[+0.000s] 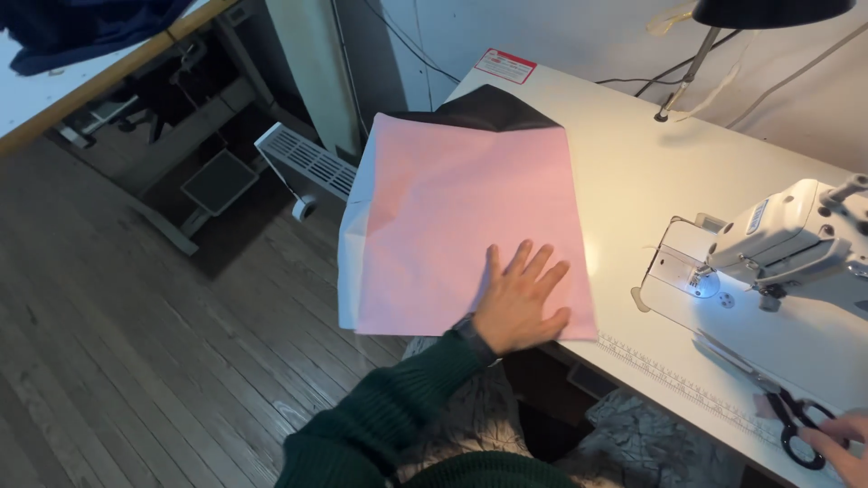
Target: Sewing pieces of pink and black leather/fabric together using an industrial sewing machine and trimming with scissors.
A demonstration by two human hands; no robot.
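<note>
My left hand (522, 300) lies flat, fingers spread, on the near right corner of a pink fabric sheet (461, 208) spread over the white sewing table (624, 172). White fabric (348, 262) shows under its left edge, and dark fabric (484, 110) pokes out at its far end. At the bottom right corner my right hand (843, 445) touches the handles of black scissors (796, 425) lying on the table; only its fingertips are in view. A green sleeve covers my left arm.
A white sewing machine (787, 239) with a lit needle area (701, 282) stands at the right. A black lamp (768, 11) stands at the back. A ruler strip (674, 380) runs along the table's front edge. Wooden floor, a pedal (217, 181) and another table lie to the left.
</note>
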